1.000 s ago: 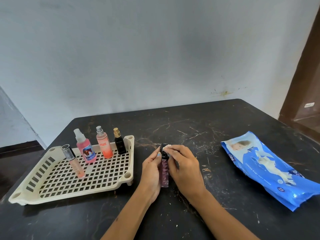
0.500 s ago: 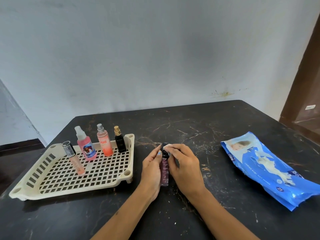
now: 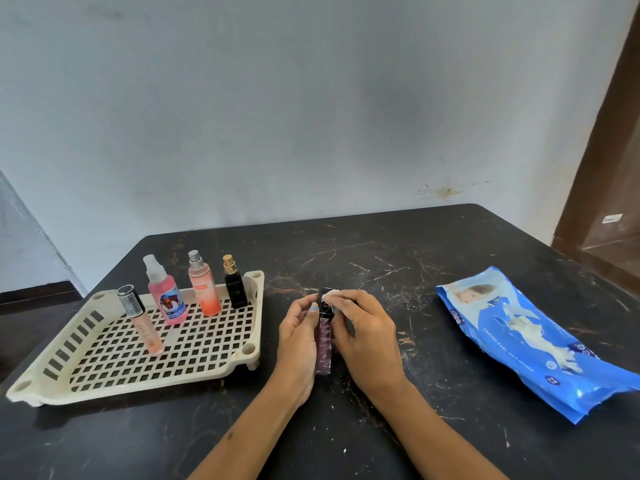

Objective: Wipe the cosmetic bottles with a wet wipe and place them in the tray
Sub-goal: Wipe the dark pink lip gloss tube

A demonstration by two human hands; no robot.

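A slim purple bottle with a black cap (image 3: 325, 344) stands between my hands at the table's middle. My left hand (image 3: 298, 336) grips its side. My right hand (image 3: 363, 332) pinches a small white wet wipe (image 3: 332, 295) against the cap. Left of them stands a cream lattice tray (image 3: 104, 372). Inside it stand a peach tube with a black cap (image 3: 140, 322), a pink spray bottle (image 3: 164, 294), an orange-pink spray bottle (image 3: 204, 287) and a small black bottle with a gold cap (image 3: 234, 287).
A blue pack of wet wipes (image 3: 526, 337) lies on the right side of the dark marbled table (image 3: 398, 258). A pale wall rises behind the table, and a brown door frame stands at the far right.
My hands and the purple bottle stay almost in place; the wipe shifts slightly on the cap. The view has drifted a little.
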